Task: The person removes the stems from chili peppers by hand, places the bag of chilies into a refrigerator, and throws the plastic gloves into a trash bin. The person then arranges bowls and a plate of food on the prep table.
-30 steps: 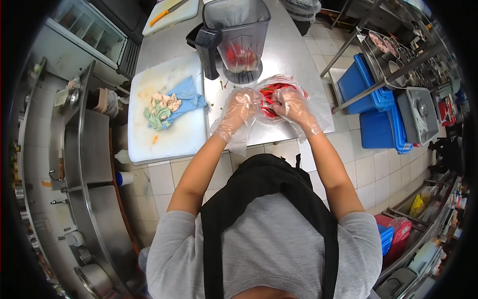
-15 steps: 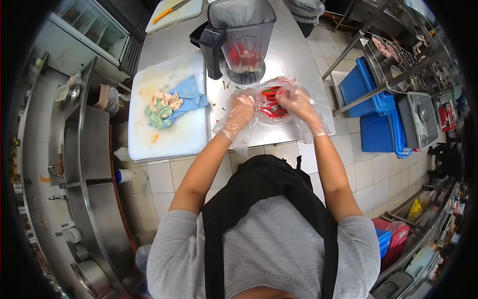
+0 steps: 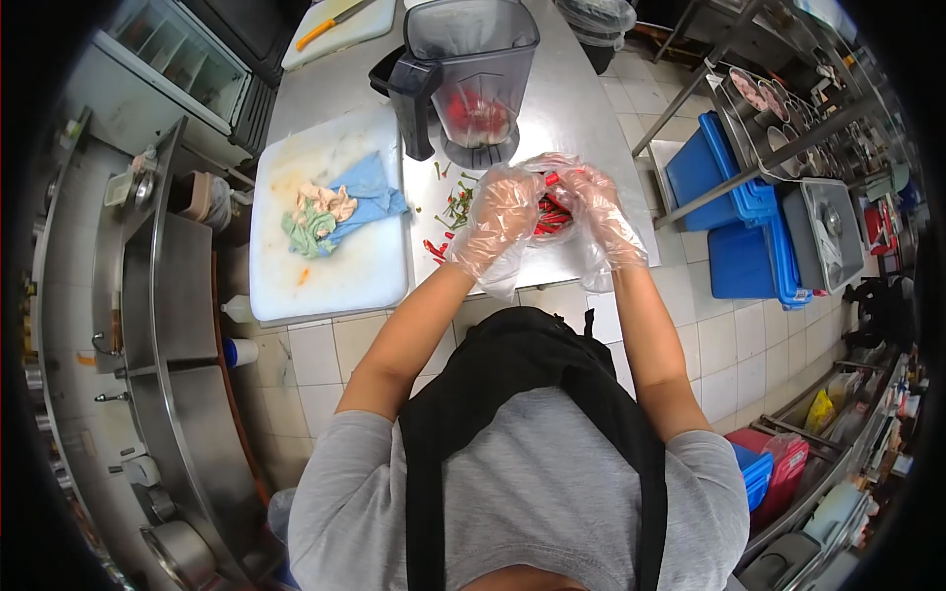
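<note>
Red chilies [image 3: 552, 219] lie in a clear plastic bag on the steel table, between my two gloved hands. My left hand [image 3: 505, 212] is at the bag's left side, its fingers closed near a small red chili piece [image 3: 551, 179]. My right hand [image 3: 594, 202] is over the bag's right side, fingers bent in a pinch by the same piece. Which hand holds that piece is hard to tell. Green stems [image 3: 459, 202] and several red chilies [image 3: 435, 250] lie loose left of my left hand. A blender jar [image 3: 476, 89] with red and pale contents stands behind the bag.
A white cutting board [image 3: 335, 271] at the left carries blue, green and beige cloths [image 3: 370, 200]. Another board with a yellow-handled knife [image 3: 317, 34] is at the back left. Blue bins [image 3: 714, 182] and a metal rack stand at the right, past the table edge.
My left hand has moved right over the bag, uncovering green stems and red chilies on the table. My right hand has come closer to it, and a red piece shows between them.
</note>
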The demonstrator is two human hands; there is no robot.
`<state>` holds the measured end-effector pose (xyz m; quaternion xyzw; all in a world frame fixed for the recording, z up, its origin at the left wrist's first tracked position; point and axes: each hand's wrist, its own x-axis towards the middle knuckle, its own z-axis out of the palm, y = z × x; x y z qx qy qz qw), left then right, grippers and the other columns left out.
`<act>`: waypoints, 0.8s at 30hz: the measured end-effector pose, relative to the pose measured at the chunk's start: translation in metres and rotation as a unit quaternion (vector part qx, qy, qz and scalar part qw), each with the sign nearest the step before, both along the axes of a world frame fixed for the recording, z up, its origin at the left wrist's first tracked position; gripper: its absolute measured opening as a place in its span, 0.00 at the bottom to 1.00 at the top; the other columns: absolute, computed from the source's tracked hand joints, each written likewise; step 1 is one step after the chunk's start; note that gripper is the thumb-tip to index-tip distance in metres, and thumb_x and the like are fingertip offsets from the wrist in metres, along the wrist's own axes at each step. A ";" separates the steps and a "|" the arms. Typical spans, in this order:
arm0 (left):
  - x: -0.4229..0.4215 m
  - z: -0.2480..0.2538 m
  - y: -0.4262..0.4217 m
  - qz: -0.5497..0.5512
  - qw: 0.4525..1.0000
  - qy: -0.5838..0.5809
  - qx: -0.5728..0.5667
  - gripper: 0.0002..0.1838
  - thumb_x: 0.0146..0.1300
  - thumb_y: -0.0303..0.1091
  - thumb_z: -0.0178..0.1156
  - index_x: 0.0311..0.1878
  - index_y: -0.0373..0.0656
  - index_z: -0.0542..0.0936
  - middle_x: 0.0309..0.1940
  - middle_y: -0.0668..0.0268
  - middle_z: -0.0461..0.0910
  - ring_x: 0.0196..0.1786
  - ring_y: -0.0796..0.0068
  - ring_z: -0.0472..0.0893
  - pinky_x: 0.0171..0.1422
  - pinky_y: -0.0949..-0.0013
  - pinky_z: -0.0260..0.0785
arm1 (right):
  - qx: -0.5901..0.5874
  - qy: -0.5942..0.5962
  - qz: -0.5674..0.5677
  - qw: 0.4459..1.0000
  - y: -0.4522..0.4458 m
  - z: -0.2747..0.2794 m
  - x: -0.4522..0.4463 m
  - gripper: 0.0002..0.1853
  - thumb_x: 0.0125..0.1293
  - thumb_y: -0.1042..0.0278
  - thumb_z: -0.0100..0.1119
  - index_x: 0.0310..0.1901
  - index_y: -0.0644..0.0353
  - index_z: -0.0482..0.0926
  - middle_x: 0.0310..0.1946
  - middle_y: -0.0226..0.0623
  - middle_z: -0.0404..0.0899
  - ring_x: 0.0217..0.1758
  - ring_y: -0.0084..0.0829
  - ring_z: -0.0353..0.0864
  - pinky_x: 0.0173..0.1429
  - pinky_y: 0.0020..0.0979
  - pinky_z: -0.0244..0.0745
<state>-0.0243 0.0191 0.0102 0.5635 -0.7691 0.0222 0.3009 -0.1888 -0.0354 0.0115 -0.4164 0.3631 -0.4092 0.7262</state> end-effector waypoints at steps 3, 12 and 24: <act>0.004 -0.020 0.000 -0.032 0.994 0.107 -0.006 0.10 0.58 0.32 0.58 0.42 0.40 0.80 0.34 0.58 0.81 0.38 0.57 0.78 0.43 0.61 0.69 | -0.010 0.018 0.012 1.000 0.003 0.007 0.000 0.11 0.63 0.67 0.60 0.41 0.65 0.74 0.35 0.34 0.79 0.37 0.23 0.79 0.47 0.24 0.77; 0.005 -0.013 0.000 -0.021 0.990 0.126 -0.055 0.09 0.53 0.28 0.57 0.38 0.42 0.81 0.32 0.57 0.80 0.35 0.58 0.78 0.40 0.59 0.69 | 0.015 0.020 0.028 0.999 0.006 0.004 0.000 0.10 0.63 0.68 0.60 0.41 0.66 0.77 0.35 0.33 0.79 0.37 0.23 0.79 0.48 0.23 0.75; 0.022 -0.038 -0.004 -0.118 0.980 0.137 -0.077 0.05 0.56 0.28 0.58 0.34 0.44 0.83 0.30 0.62 0.81 0.36 0.63 0.79 0.44 0.61 0.70 | -0.238 0.270 0.120 0.925 0.005 0.013 -0.003 0.07 0.59 0.71 0.60 0.34 0.66 0.83 0.27 0.34 0.82 0.31 0.21 0.76 0.38 0.25 0.72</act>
